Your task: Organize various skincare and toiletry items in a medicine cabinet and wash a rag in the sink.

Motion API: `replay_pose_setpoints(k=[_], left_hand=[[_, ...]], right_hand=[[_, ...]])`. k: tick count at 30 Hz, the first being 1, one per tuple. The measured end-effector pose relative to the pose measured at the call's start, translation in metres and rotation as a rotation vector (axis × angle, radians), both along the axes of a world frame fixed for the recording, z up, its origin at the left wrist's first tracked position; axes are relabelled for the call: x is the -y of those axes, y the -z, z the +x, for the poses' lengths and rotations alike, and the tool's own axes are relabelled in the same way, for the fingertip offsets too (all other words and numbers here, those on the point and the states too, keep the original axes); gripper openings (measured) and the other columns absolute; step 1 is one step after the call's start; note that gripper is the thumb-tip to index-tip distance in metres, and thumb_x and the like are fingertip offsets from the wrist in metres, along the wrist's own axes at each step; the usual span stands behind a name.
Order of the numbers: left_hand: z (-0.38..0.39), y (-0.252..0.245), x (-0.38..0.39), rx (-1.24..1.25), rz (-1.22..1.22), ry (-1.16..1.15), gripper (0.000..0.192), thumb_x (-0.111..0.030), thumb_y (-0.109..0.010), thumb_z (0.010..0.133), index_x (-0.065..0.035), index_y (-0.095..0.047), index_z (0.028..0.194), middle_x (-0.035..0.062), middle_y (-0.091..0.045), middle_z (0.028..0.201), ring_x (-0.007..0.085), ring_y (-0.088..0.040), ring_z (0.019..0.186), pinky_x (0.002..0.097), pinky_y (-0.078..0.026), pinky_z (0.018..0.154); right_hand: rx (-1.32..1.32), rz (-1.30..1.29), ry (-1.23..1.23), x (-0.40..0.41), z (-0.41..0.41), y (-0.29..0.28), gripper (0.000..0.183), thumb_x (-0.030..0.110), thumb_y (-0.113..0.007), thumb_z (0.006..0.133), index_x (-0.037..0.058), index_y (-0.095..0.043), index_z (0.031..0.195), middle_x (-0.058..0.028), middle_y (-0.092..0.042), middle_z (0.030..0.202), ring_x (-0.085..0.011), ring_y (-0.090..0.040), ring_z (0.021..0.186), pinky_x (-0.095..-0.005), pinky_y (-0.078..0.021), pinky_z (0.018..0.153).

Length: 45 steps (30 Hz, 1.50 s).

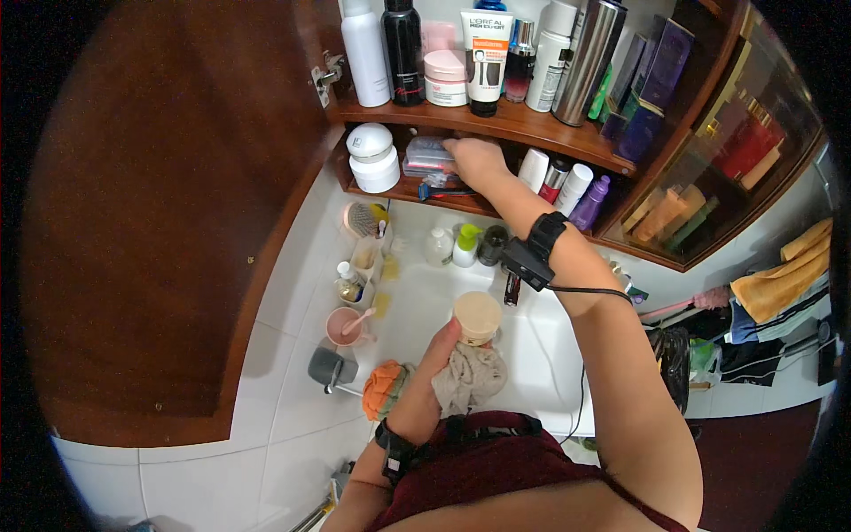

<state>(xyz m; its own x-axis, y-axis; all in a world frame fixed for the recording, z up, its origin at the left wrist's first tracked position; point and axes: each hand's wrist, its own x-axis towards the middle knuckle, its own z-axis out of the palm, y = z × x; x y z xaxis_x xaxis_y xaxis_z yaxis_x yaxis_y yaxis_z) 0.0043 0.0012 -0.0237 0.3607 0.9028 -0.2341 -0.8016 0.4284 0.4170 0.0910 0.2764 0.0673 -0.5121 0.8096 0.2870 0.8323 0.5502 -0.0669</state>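
Over the white washbasin, my left hand [444, 346] grips a jar with a beige lid [477, 314]. A crumpled grey-beige cloth [471, 378] hangs from the same hand, just under the jar. My right hand [476, 159] reaches into the lower shelf of the wooden cabinet [332, 114]. Its fingertips are at the right end of a clear plastic box [427, 154]; whether they grip it cannot be made out. A razor [447, 192] lies at the shelf's front edge, below that hand. To the box's left stand white jars [373, 159], one upon the other.
Upright bottles, a tube [487, 56] and cartons crowd the upper shelf. An open wooden door [159, 219] fills the left side. Pump bottles [467, 246] line the back of the basin [538, 359]. A pink cup [347, 327] and an orange cloth [384, 389] are at its left.
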Motion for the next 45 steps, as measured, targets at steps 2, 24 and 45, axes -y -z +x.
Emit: replay_pose_setpoints(k=[2,24,45], left_hand=[[0.002,-0.006,0.001,-0.012,-0.028,-0.006,0.06,-0.047,-0.059,0.081,-0.0053,-0.045,0.122,0.0085,-0.059,0.098,0.0171,-0.06,0.08,0.0307,-0.053,0.069],[-0.005,0.007,-0.004,0.071,-0.109,-0.081,0.056,-0.055,-0.044,0.087,-0.007,-0.047,0.116,0.012,-0.056,0.089,0.0234,-0.058,0.078,0.0348,-0.05,0.068],[-0.002,-0.012,0.005,0.071,-0.048,-0.06,0.052,-0.047,-0.047,0.089,-0.005,-0.045,0.119,0.0136,-0.056,0.091,0.0239,-0.057,0.079,0.0359,-0.05,0.07]], right_hand=[[-0.012,-0.008,0.005,-0.001,0.005,0.001,0.036,0.024,-0.065,0.075,0.0095,-0.058,0.107,-0.0144,-0.063,0.094,-0.0319,-0.06,0.087,-0.0423,-0.0482,0.071],[-0.188,0.468,-0.035,0.041,-0.013,0.068,0.008,0.011,-0.057,0.068,0.0098,-0.063,0.073,-0.0066,-0.057,0.084,-0.0229,-0.054,0.086,-0.0324,-0.047,0.073],[-0.678,0.2,0.26,0.039,-0.02,0.053,0.06,0.021,-0.075,0.066,0.004,-0.043,0.114,-0.0261,-0.033,0.123,-0.0455,-0.031,0.119,-0.0458,-0.0349,0.096]])
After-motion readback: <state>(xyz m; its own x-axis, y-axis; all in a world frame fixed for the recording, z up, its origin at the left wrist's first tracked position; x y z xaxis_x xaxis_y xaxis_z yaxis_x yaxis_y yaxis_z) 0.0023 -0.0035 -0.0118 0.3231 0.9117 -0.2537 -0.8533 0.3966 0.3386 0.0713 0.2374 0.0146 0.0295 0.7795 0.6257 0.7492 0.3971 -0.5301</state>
